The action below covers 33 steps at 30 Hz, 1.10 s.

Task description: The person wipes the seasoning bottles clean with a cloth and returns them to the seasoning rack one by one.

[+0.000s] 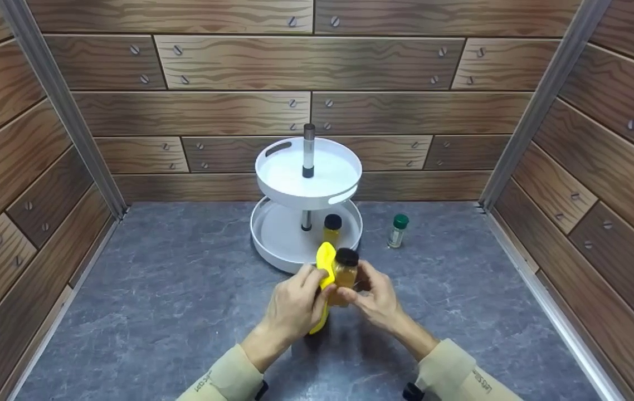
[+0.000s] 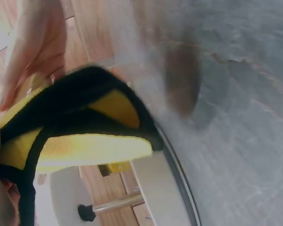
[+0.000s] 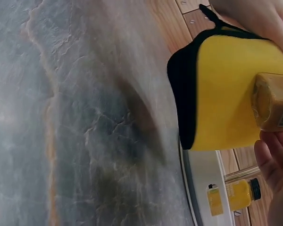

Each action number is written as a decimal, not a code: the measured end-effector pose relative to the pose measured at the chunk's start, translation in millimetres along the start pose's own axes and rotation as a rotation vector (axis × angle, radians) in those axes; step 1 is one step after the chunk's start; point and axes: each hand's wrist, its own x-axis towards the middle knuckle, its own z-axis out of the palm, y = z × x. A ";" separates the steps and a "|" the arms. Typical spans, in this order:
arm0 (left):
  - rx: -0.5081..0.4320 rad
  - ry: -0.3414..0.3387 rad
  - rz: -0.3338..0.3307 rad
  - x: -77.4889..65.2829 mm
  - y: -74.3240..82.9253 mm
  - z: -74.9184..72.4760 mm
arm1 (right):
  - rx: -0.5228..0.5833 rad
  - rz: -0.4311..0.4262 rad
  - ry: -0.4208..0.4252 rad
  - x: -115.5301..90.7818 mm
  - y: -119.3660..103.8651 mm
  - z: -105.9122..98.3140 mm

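Note:
My left hand pinches a yellow cloth with black edging, which hangs down in front of the wrist. In my right hand is a small jar with a black cap and orange-brown contents, gripped between thumb and fingers. Cloth and jar are side by side above the table, in front of a white two-tier turntable. The right wrist view has the jar's base against the cloth's yellow face. Black edging stands out in the left wrist view.
A second black-capped jar with yellow contents stands on the turntable's lower tier. To its right, a green-capped jar stands on the grey marbled table. Wood-patterned walls enclose the back and sides.

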 end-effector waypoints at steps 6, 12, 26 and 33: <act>0.037 -0.025 0.051 -7.8 2.3 2.3 | 0.033 0.056 0.058 7.5 -5.5 -3.7; 0.050 -0.007 0.070 -10.8 0.1 5.6 | 0.058 0.105 0.054 8.2 -8.5 -5.6; 0.074 0.069 -0.005 13.3 -7.7 3.4 | 0.096 0.099 -0.026 -1.6 -6.9 4.8; -0.025 0.008 -0.015 9.6 -4.9 1.6 | 0.132 0.106 -0.014 -1.5 -7.8 3.6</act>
